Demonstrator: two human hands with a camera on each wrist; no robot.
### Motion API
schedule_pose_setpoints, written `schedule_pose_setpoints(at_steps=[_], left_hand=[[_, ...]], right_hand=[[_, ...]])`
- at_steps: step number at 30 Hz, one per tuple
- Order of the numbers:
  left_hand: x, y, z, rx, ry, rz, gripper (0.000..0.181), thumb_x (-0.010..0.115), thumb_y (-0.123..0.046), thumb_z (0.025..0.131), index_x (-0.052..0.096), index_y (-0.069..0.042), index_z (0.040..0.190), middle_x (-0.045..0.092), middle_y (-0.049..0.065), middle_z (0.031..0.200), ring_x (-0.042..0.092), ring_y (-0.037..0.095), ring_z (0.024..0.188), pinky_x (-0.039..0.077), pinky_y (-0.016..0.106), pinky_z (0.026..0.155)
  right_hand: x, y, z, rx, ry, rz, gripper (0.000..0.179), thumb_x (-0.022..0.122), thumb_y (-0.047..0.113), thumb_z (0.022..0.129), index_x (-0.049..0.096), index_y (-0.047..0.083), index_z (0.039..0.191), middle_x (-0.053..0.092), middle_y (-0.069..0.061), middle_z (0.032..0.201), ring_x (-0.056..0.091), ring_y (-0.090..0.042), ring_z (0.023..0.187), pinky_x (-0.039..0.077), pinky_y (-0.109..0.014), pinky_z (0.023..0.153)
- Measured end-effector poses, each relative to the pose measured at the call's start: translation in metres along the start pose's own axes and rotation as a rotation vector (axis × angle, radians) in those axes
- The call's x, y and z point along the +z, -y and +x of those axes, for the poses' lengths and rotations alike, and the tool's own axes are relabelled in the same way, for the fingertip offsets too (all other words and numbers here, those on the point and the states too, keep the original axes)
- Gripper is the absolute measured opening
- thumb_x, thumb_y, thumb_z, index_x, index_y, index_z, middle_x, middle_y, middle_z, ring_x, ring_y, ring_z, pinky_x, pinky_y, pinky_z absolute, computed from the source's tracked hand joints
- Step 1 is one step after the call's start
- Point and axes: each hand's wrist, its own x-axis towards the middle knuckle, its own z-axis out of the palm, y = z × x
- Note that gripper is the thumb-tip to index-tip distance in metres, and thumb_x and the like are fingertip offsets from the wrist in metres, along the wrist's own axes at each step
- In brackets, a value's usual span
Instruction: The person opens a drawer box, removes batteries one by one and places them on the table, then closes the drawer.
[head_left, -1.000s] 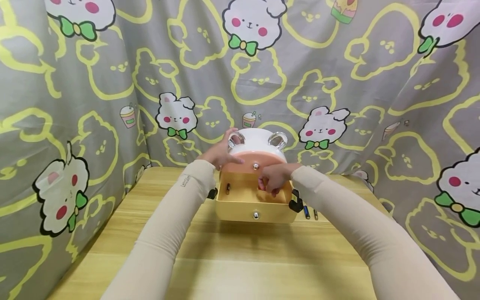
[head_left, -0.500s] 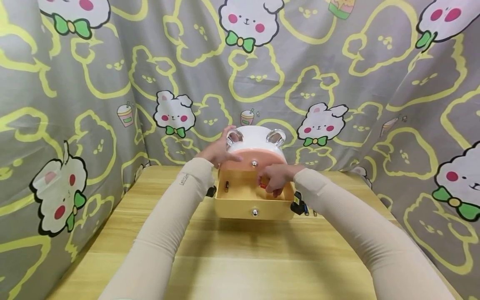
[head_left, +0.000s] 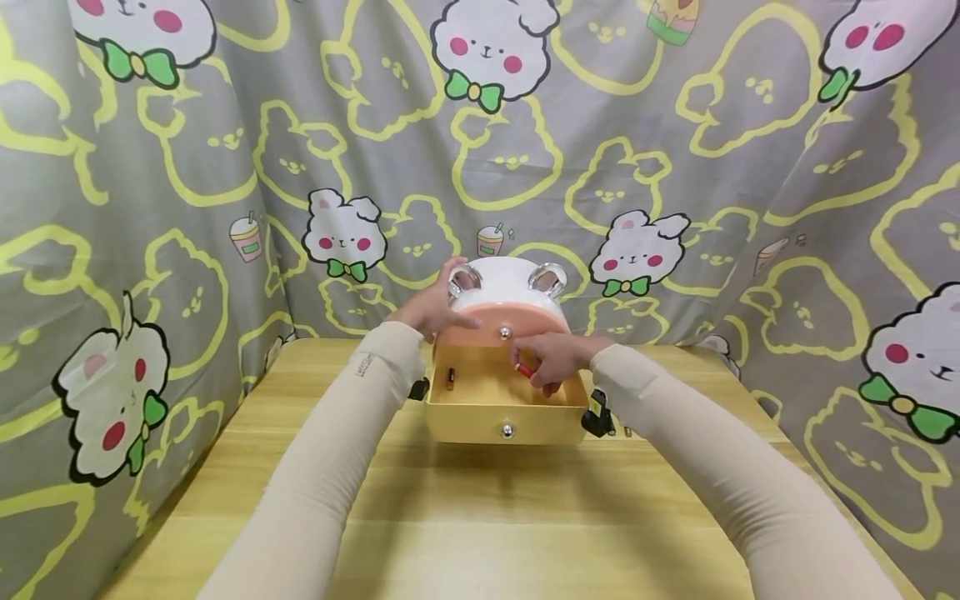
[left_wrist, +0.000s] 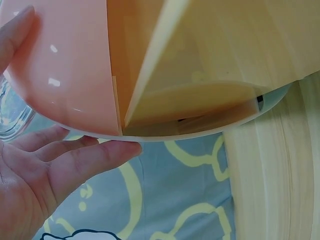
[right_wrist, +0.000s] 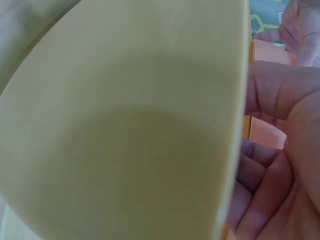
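Observation:
A rounded storage box (head_left: 501,275) with a white top and clear ears stands on the table. Its upper drawer front (head_left: 528,321) is pink, and the yellow lower drawer (head_left: 468,423) is pulled out. My left hand (head_left: 429,308) rests on the box's left side, thumb on the pink front and fingers extended along the edge, as the left wrist view shows. Over the drawer's right half, my right hand (head_left: 561,360) pinches a small red cylinder, probably a battery (head_left: 523,369). A dark, copper-ended battery (head_left: 451,378) lies inside at the left. The right wrist view hides the red battery behind the drawer wall.
Just right of the drawer, small batteries (head_left: 627,432) lie on the wooden table (head_left: 480,533), mostly hidden by the black right wrist camera (head_left: 597,414). A patterned grey curtain (head_left: 420,167) hangs close behind the box and at both sides.
The red battery has come into clear view in my right fingers, which have risen slightly inside the drawer. My left hand stays on the box. The view has shifted a little.

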Motion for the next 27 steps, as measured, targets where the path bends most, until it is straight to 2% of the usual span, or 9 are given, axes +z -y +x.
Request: schedule_pose_setpoints(at_steps=[5, 10, 16, 27], left_hand=[[-0.001, 0.000, -0.001, 0.023, -0.005, -0.008, 0.116, 0.088, -0.017, 0.071, 0.005, -0.042, 0.149, 0.033, 0.026, 0.141, 0.053, 0.040, 0.108, 0.051, 0.048, 0.085], [0.000, 0.000, -0.002, 0.026, -0.008, 0.021, 0.115, 0.088, -0.019, 0.071, 0.005, -0.043, 0.148, 0.035, 0.027, 0.139, 0.054, 0.040, 0.107, 0.050, 0.048, 0.087], [-0.001, 0.001, -0.002, 0.029, -0.007, 0.032, 0.116, 0.088, -0.020, 0.071, 0.004, -0.043, 0.148, 0.036, 0.026, 0.140, 0.053, 0.040, 0.107, 0.047, 0.048, 0.092], [-0.001, 0.000, -0.002, -0.003, -0.002, 0.040, 0.116, 0.088, -0.022, 0.072, 0.003, -0.046, 0.147, 0.034, 0.027, 0.141, 0.053, 0.041, 0.106, 0.048, 0.049, 0.091]], right_hand=[[0.001, 0.000, -0.002, -0.019, -0.023, 0.011, 0.037, 0.060, -0.010, 0.083, 0.048, 0.002, 0.116, 0.052, -0.017, 0.083, 0.068, -0.023, 0.064, 0.057, -0.046, 0.066], [0.002, -0.002, -0.003, -0.020, -0.025, 0.011, 0.037, 0.060, -0.009, 0.083, 0.048, 0.004, 0.115, 0.052, -0.016, 0.081, 0.068, -0.027, 0.065, 0.057, -0.049, 0.067], [0.002, -0.006, -0.006, -0.028, -0.026, -0.007, 0.035, 0.061, -0.007, 0.084, 0.048, 0.004, 0.116, 0.053, -0.013, 0.076, 0.068, -0.037, 0.069, 0.057, -0.044, 0.063], [-0.003, -0.008, -0.015, -0.040, -0.043, -0.041, 0.032, 0.060, -0.006, 0.084, 0.049, 0.005, 0.112, 0.056, -0.009, 0.072, 0.064, -0.032, 0.062, 0.054, -0.034, 0.054]])
